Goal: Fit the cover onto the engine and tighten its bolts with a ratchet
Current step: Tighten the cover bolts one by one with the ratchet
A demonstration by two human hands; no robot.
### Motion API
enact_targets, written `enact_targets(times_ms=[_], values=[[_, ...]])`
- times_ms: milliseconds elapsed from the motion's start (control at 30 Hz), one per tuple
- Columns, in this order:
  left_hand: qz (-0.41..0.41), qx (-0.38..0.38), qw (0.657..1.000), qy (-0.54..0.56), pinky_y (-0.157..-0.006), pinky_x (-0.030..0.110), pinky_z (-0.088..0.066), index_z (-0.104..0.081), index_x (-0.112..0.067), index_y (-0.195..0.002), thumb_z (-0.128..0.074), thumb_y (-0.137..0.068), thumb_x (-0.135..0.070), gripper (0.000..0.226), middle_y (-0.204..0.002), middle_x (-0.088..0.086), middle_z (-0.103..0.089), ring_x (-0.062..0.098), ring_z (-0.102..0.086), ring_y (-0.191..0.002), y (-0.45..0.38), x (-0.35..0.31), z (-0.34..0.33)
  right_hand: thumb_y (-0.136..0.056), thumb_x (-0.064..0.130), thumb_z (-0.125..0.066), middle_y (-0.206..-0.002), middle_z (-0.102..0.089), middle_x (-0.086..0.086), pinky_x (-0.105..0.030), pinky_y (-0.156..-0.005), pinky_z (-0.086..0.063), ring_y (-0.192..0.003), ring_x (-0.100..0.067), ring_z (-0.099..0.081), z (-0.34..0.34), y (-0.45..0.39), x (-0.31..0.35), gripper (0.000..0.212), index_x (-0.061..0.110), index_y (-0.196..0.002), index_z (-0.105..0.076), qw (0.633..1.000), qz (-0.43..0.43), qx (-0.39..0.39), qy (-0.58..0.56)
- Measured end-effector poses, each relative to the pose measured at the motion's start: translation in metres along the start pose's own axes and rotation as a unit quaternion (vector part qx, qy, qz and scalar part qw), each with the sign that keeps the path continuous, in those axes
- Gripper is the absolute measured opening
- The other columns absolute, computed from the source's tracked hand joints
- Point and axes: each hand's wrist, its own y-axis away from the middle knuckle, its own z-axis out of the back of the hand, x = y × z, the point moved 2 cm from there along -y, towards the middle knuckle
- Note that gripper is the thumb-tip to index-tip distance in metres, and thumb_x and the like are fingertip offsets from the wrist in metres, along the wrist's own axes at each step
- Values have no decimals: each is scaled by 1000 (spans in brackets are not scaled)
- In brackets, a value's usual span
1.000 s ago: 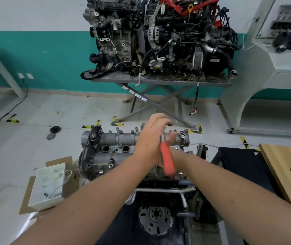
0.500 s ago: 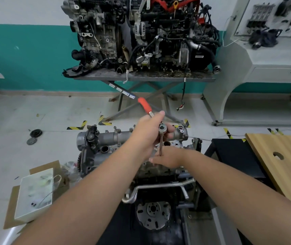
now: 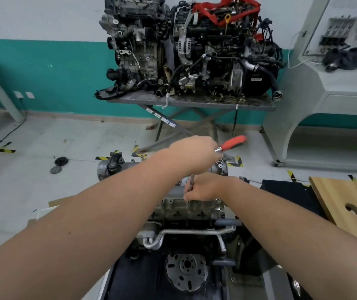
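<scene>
The engine (image 3: pixel 186 215) stands in front of me with the grey metal cover (image 3: pixel 108 169) along its top. My left hand (image 3: pixel 197 154) grips the head of the ratchet, whose orange handle (image 3: pixel 234 142) points away to the right. A thin steel extension bar (image 3: pixel 191 181) runs straight down from the ratchet head to the top of the engine. My right hand (image 3: pixel 203 188) pinches the lower end of that bar against the cover. The bolt under the bar is hidden by my fingers.
Two other engines (image 3: pixel 186 50) sit on a grey scissor table (image 3: pixel 195 102) against the teal wall. A wooden board with a hole (image 3: pixel 351 204) lies at the right, a grey workbench (image 3: pixel 325 100) behind it. Round black parts (image 3: pixel 60 162) lie on the floor at the left.
The ratchet's orange handle has swung from pointing toward me, round over the far left, to pointing far right. My right hand stays low on the extension bar. The camera has shifted.
</scene>
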Motion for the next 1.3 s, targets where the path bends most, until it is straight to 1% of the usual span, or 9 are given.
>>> enact_targets(times_ms=[200,400,700,800,900,1000,1133,1233,1300], values=[[-114,-167,962,-181,-56,32,-33,-43,-23,-78,-41,-102,-55,41,-70,-6,-44,24,-54,-72,-4,0,-17,-82,44,-49,-68,-73,11,-29,-65,-46,-57,6,-63,-3,-7,-9,34,23,-79,-75,998,-22,46,-26],[-237,-432,868,-66,-48,23,-21,-29,-21,-62,-74,-82,-45,55,-54,-2,-36,17,-29,-51,15,16,-35,-95,43,-47,-79,-71,4,-40,-82,-47,-79,-16,-62,-4,-9,-2,35,16,-85,-69,981,38,-81,170],[-211,-433,876,-32,-48,22,-21,-30,-20,-58,-56,-88,-55,53,-58,-9,-29,16,-30,-51,11,25,-35,-99,41,-43,-113,-66,-8,-43,-94,-45,-105,-29,-58,-5,0,9,28,17,-98,-58,978,1,-106,182],[-176,-424,888,-18,-50,19,-12,-29,-20,-58,-80,-81,-40,59,-56,-8,-29,17,-29,-51,9,37,-36,-101,41,-38,-130,-59,-9,-38,-97,-38,-121,-28,-52,-3,-4,13,43,10,-126,-57,977,-18,-56,205],[-172,-412,895,-12,-51,18,-9,-29,-20,-58,-78,-82,-40,57,-57,-9,-29,17,-28,-52,8,40,-36,-100,38,-40,-118,-63,-6,-33,-84,-36,-113,-27,-56,0,-6,14,41,10,-123,-59,979,-11,-46,196],[-200,-430,880,-24,-48,21,-15,-30,-19,-58,-54,-88,-55,52,-57,-8,-29,17,-29,-51,7,35,-34,-97,38,-44,-81,-56,3,-37,-85,-47,-92,-25,-60,-1,-2,10,26,16,-88,-56,986,-21,-59,156],[-219,-474,852,-47,-50,31,-30,-49,-10,-59,-39,-93,-66,66,-63,5,-48,23,-43,-54,3,31,-40,-99,40,-42,-108,-65,-8,-36,-85,-41,-95,-26,-55,2,1,14,34,13,-103,-62,976,-10,-105,190],[-177,-475,857,93,-58,32,-37,-59,-7,-74,-30,-96,-67,70,-82,6,-57,23,-50,-70,4,30,-49,-104,32,-42,-141,-55,-10,-33,-100,-47,-119,-26,-58,2,3,14,35,11,-128,-56,994,31,-18,108],[-120,-415,857,282,-64,31,-43,-59,-18,-85,-41,-95,-58,45,-88,-3,-55,12,-53,-78,5,26,-59,-102,20,-41,-124,-64,-13,-39,-93,-53,-107,-27,-64,5,6,15,30,8,-119,-61,997,-11,-7,73]])
